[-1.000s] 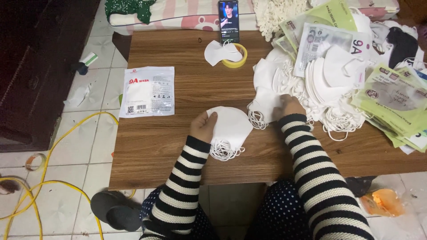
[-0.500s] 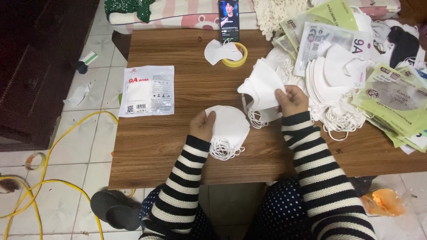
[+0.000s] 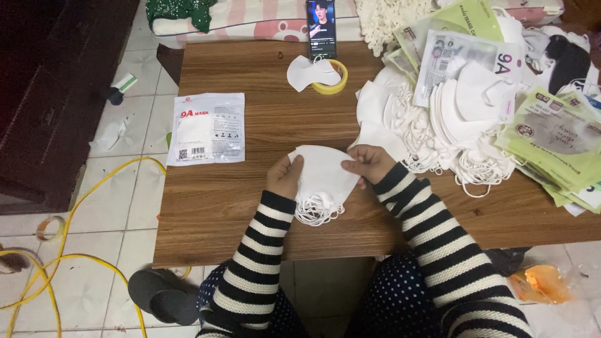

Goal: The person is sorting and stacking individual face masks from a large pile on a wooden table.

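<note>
My left hand (image 3: 285, 176) and my right hand (image 3: 367, 164) both hold a small stack of folded white face masks (image 3: 324, 181) just above the wooden table (image 3: 250, 206), near its front edge. The left hand grips the stack's left edge, the right hand its upper right corner. White ear loops hang in a bunch below the stack. A large heap of loose white masks (image 3: 438, 119) lies right of my right hand. Both arms wear black-and-white striped sleeves.
A sealed white mask packet (image 3: 206, 128) lies at the table's left. A yellow tape roll (image 3: 332, 80) with a mask on it and a propped phone (image 3: 321, 28) stand at the back. Green and white packets (image 3: 551, 134) pile up at right. Yellow cable (image 3: 69, 250) and a slipper (image 3: 163, 297) lie on the floor.
My right hand lifted a white mask from the heap, carried it left and set it onto the stack held by my left hand. Both hands now grip the stack.
</note>
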